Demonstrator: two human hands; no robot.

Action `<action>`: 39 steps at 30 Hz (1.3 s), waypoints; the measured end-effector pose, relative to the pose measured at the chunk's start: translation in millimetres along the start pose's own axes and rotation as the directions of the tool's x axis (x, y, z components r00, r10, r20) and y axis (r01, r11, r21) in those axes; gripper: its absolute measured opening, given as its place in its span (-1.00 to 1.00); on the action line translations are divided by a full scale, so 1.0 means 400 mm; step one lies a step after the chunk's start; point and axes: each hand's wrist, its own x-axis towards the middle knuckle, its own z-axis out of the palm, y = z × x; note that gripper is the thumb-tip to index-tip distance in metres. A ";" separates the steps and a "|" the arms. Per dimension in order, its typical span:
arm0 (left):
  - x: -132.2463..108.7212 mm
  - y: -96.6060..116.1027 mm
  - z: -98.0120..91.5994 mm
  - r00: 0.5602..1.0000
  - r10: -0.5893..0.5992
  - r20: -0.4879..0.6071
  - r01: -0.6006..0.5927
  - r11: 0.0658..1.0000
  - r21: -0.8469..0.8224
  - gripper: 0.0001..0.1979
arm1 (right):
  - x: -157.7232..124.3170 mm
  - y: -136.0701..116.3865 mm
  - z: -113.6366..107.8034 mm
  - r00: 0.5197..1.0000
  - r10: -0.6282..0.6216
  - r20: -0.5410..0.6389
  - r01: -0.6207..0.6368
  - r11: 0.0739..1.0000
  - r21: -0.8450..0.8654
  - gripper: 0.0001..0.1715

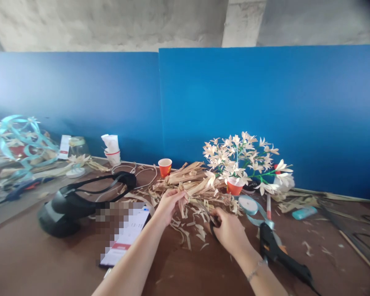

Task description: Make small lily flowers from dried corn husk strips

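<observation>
Between the thumb and fingers of my left hand (172,202) is a small piece of dried husk (182,198), pale tan in colour. My right hand (230,230) is closed around the black handles of a pair of scissors (215,225); the blades point up and left toward the husk and are partly hard to make out. Cut husk scraps (188,234) lie scattered on the brown table beneath both hands. Just beyond them is a heap of long dried husks (188,176). An orange paper cup (234,187) behind my right hand holds a bunch of cream husk flowers (237,156) on green stems.
A black glue gun (283,255) lies right of my right arm, near a light blue ribbon roll (248,204). Left of my left arm are a phone-like panel (126,238) and a black headset (68,209). Another orange cup (165,167) stands before the blue partition (234,94).
</observation>
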 end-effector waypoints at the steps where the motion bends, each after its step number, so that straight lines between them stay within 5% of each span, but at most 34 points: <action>1: 0.000 0.000 -0.001 1.000 -0.003 -0.004 0.003 1.000 0.004 -0.82 | 0.001 0.001 0.000 1.000 0.011 -0.015 -0.011 0.999 -0.048 -0.77; 7: -0.006 -0.008 0.009 1.000 -0.014 0.024 0.013 1.000 0.005 -0.80 | 0.010 0.016 0.012 0.998 0.059 -0.029 -0.064 0.975 -0.213 -0.76; 17: -0.019 -0.014 0.036 0.993 -0.004 0.115 -0.002 0.999 0.055 -0.78 | 0.019 0.038 0.019 0.986 0.162 0.036 -0.160 0.986 -0.050 -0.57; 27: -0.032 -0.030 0.064 0.990 0.000 0.138 -0.010 0.997 0.078 -0.74 | 0.018 0.030 0.017 0.964 0.248 0.099 -0.248 0.969 -0.017 -0.69; 31: -0.030 -0.042 0.067 0.993 0.012 0.115 -0.020 0.997 0.073 -0.75 | 0.010 0.009 0.021 0.988 0.147 0.051 -0.155 0.960 0.232 -0.88; 34: -0.031 -0.050 0.074 0.995 0.006 0.099 -0.011 0.998 0.054 -0.73 | 0.004 -0.015 0.031 0.998 0.057 -0.031 -0.035 0.870 0.492 -0.75; 39: -0.035 -0.064 0.090 0.990 -0.003 0.138 -0.009 0.996 0.088 -0.70 | 0.000 -0.028 0.049 0.996 0.058 -0.067 -0.002 0.768 0.640 -0.76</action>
